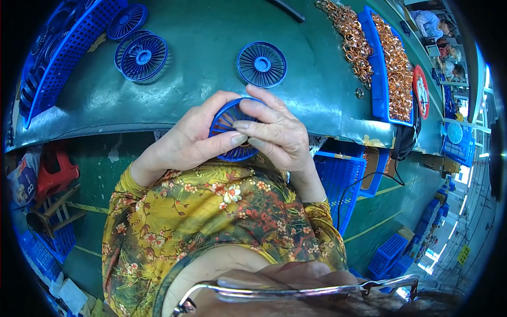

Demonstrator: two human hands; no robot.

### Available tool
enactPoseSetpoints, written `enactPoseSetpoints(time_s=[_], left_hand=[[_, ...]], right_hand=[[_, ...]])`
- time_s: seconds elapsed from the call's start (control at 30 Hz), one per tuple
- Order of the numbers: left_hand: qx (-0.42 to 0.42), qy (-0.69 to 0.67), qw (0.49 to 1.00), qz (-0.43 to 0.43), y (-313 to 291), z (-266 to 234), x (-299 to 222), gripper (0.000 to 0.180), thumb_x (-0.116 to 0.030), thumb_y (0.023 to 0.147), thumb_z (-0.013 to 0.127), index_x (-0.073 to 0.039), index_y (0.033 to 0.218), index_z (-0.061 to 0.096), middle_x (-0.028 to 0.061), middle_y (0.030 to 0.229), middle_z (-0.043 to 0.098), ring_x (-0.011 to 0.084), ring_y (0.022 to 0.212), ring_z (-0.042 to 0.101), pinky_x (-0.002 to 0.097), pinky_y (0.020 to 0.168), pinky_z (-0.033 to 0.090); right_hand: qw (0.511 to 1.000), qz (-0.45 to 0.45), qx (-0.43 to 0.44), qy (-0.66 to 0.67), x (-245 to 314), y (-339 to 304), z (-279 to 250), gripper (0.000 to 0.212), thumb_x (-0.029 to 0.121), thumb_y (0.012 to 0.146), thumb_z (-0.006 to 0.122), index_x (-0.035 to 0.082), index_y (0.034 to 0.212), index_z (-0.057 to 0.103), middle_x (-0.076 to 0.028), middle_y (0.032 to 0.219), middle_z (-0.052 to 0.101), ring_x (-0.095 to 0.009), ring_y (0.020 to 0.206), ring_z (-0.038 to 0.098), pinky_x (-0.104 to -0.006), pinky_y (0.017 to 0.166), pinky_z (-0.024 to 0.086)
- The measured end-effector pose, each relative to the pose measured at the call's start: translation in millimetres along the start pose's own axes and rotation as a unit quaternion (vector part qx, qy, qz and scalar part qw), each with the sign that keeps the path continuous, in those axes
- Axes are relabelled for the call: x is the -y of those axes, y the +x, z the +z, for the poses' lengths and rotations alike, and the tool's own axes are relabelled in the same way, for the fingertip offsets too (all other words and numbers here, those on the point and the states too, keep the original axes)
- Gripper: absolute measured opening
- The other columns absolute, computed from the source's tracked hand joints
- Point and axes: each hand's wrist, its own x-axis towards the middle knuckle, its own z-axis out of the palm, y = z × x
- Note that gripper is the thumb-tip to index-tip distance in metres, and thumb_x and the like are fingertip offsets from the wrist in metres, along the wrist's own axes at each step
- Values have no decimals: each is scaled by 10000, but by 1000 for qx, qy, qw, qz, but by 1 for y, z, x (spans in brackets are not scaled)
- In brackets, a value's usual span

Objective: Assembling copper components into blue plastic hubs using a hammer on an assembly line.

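Note:
Between my two hands, just off the table's near edge, is a round blue plastic fan grille [224, 117] with thin spokes. My left hand [193, 132] grips its left rim, the thumb lying across the face. My right hand [280, 127] closes over the right side, fingertips pressed near the centre; whether they hold a small part there is hidden. Another blue spoked grille [262, 64] lies flat on the table just beyond my hands. Farther left, a further grille [143, 57] overlaps one beneath it, and one more [127, 21] lies behind them.
The green table [206, 31] spans the front. At its left stands a blue basket [68, 50] of dark blue parts. On the right are a loose pile of copper-coloured rings [348, 37] and a blue tray [376, 68] full of them. A red stool [55, 171] stands below left.

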Motion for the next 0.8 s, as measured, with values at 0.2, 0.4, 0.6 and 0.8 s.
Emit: enactPoseSetpoints(time_s=[0.2,0.4,0.6,0.8], left_hand=[[-110,229,964,81,11,8,5,444,-137,866,642,-7,1234,429,186,958,649,308,829,680,368,723,533],[-334,443,795,243,32,-4,26,477,-47,803,687,-63,1240,497,123,871,661,288,714,646,348,629,514],[-230,618,746,91,44,-5,44,530,-229,863,621,-227,1361,438,189,1417,379,398,1316,330,625,1064,226],[-356,628,688,80,35,-46,30,664,-459,846,618,-140,1385,396,287,1447,282,464,1368,222,636,1085,157]], right_hand=[[992,84,-84,-34,-3,-3,-8,366,20,787,691,51,1151,662,-182,1236,602,-307,1146,586,-368,976,452],[807,241,-321,-433,-49,-28,-108,369,226,873,664,22,1177,615,-150,1006,625,-231,767,596,-326,667,488],[748,324,-177,-551,-91,-63,-176,251,274,874,628,23,869,634,-179,835,616,-373,779,586,-454,693,467],[807,307,-222,-453,-90,-50,-160,306,308,953,532,98,1137,656,-148,863,663,-312,777,639,-407,703,495]])
